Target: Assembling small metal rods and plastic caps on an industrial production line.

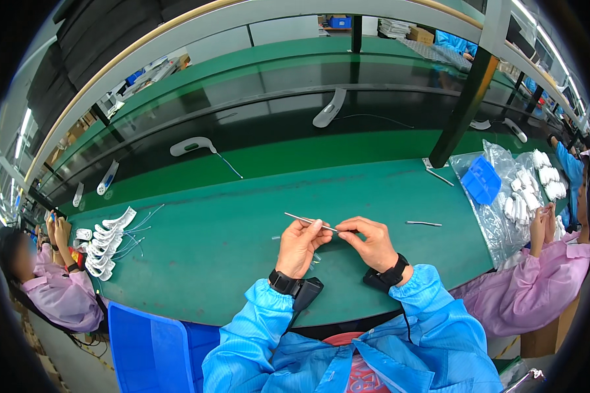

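A thin grey metal-looking rod [297,216] lies across my two hands above the green table. My left hand [297,247] pinches it between thumb and fingers, its far-left end sticking out past them. At the rod's right end, the thumb and forefinger of my right hand [370,241] are closed together; any small part inside that pinch is hidden. Beside and below my left hand lie small clear pieces [276,238], too small to make out. A similar grey rod [423,224] rests on the table right of my right hand, and another rod [439,177] lies farther back.
White curved parts with blue wires [108,242] are piled at left. A blue tray [481,180] and bagged white parts sit right, by a metal post [465,108]. More white parts [330,110] lie on the dark belt. A blue bin [152,350] stands below. Co-workers sit both sides.
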